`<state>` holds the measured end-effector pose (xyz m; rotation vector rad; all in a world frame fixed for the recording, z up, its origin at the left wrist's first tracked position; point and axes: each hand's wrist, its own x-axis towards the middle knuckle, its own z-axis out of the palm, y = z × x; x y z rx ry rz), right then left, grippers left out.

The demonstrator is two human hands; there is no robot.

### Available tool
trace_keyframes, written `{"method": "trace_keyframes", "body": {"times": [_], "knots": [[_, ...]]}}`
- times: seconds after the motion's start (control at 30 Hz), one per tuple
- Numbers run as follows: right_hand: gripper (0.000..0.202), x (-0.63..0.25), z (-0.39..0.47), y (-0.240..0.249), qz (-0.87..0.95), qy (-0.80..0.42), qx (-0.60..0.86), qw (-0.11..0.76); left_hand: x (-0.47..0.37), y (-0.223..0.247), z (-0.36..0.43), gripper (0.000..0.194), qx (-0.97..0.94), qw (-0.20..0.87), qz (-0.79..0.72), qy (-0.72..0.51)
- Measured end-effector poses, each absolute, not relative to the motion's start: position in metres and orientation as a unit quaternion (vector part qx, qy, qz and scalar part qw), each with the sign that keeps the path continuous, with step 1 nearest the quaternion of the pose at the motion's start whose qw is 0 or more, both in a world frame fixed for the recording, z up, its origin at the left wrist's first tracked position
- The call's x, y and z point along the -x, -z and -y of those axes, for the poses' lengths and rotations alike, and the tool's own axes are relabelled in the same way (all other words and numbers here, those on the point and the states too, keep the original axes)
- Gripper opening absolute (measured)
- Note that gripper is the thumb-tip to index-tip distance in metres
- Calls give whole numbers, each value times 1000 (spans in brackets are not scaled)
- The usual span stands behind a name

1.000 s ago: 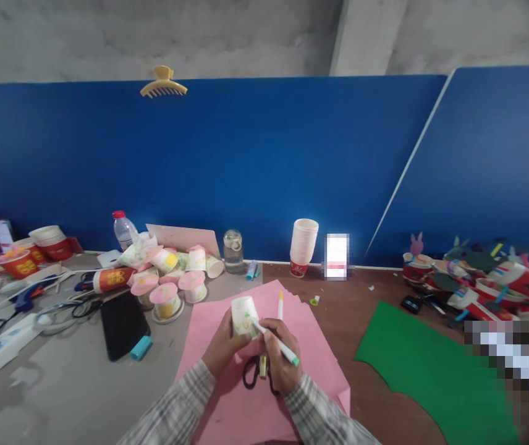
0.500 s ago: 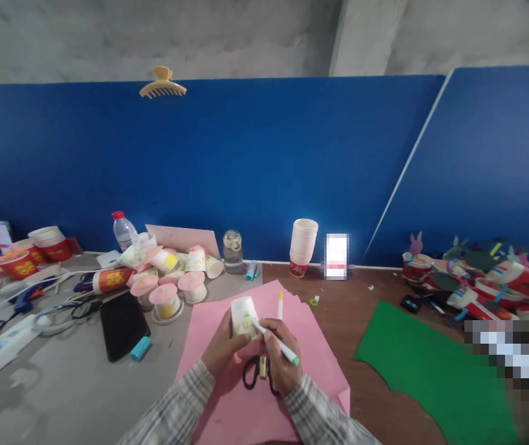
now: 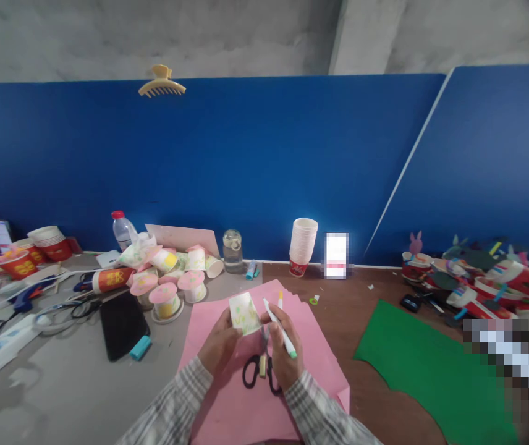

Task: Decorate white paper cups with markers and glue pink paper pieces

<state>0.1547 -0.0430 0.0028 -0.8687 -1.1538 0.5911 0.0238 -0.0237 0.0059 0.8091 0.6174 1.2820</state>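
Observation:
A white paper cup (image 3: 245, 314) with green and yellow marks on its side is held tilted in my left hand (image 3: 222, 343), above the pink paper (image 3: 227, 395). My right hand (image 3: 285, 346) grips a white marker with a green end (image 3: 283, 330), its tip pointing up and left, a little apart from the cup. Black-handled scissors (image 3: 250, 372) lie on the pink paper below and between my hands, partly hidden by my right hand. Behind my right hand, a marker with a yellow end (image 3: 280, 298) rests on the paper.
Decorated pink-topped cups (image 3: 164, 300) and a black phone (image 3: 124, 326) lie left. A glass jar (image 3: 233, 252) and stacked cups (image 3: 303, 246) stand at the back. Green paper (image 3: 426, 364) and a pile of cup crafts (image 3: 491, 287) are on the right.
The marker tip has come away from the cup, and my right hand has shifted slightly. My left hand has turned the cup, showing more of its marked side.

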Motion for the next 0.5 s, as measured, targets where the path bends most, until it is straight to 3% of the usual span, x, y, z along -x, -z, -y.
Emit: {"method": "trace_keyframes", "body": {"times": [0.5], "knots": [[31, -149, 58, 0, 590, -247, 367, 676, -23, -4, 25, 50, -394, 667, -286, -565]]}}
